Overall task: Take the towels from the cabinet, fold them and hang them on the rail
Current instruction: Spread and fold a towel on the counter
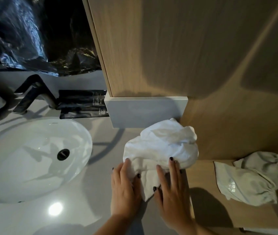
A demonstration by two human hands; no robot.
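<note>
A crumpled white towel point(162, 146) lies on the grey countertop point(84, 192) right of the sink, against the wooden wall. My left hand point(124, 189) lies on its near left edge with the thumb over the cloth. My right hand point(170, 189) rests on its near right part, fingers fairly straight. A second, greyish cloth point(251, 178) lies crumpled on a lower wooden surface at the right. No rail is in view.
A white oval sink point(24, 158) with a dark drain takes up the left. A black faucet point(33, 92) stands behind it, next to black packets point(82, 104). A wooden cabinet point(151, 48) rises above a grey block point(145, 111). Black plastic sheeting point(24, 34) hangs at the back left.
</note>
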